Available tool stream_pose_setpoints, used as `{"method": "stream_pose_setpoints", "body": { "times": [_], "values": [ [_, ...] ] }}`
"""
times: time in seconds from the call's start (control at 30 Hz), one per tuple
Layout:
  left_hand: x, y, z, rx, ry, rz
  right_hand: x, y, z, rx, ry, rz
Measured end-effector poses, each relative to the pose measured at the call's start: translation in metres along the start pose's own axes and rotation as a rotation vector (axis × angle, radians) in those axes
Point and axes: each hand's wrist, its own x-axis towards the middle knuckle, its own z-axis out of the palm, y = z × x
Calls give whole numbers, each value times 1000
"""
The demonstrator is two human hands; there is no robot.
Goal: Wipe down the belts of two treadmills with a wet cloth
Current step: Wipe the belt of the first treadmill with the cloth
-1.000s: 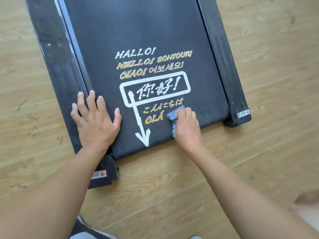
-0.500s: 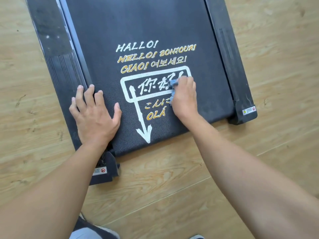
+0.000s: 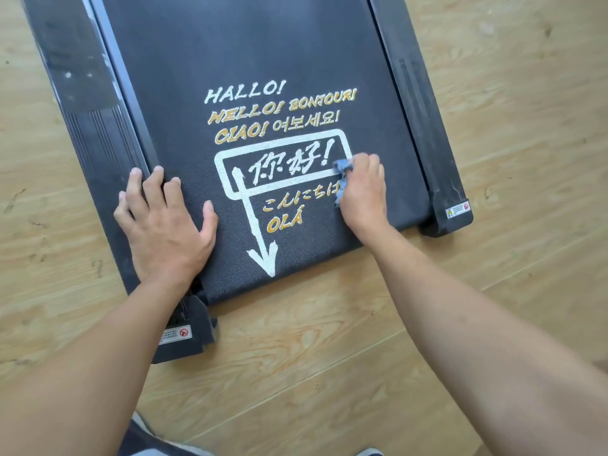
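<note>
A wood floor (image 3: 493, 133) lies under a black treadmill (image 3: 414, 103). Its belt (image 3: 263, 44) fills the middle, with white and yellow hello words (image 3: 279, 106) toward the near end. The left hand (image 3: 164, 228) lies flat on the belt's near left edge, by the side rail (image 3: 98, 143). Its grip is apart, fingers spread. The right hand (image 3: 365, 192) is on the belt just right of the words. Its grip is clamped on a small blue cloth (image 3: 342, 167), which touches the belt.
</note>
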Motion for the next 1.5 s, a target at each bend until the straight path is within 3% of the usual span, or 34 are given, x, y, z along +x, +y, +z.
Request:
{"method": "stream_pose_setpoints", "body": {
  "times": [0.17,0.3,0.57,0.67,0.87,1.17,1.27,1.43,1.5],
  "values": [
    [-1,-1,-1,13,-26,-4,-54,24,-9,-23,-23,15],
    [-4,2,-4,-3,-39,-16,-96,55,-22,-18,-133,32],
    [1,1,0,3,7,7,36,60,-20,-60,-44,19],
    [0,-2,1,19,-6,-5,11,72,-21,-81,-31,-18],
    [0,0,-3,5,-24,-18,-87,83,-43,-5,-105,108],
    [1,0,2,5,-15,-7,29,82,-33,-77,-37,153],
    [-2,-1,2,7,-16,-11,19,91,-34,-116,11,104],
    [-1,-2,0,-22,-20,-1,-11,109,-48,-316,-91,40],
    [-1,0,0,-34,-18,1,-9,109,-55,-277,-97,52]
  ]
}}
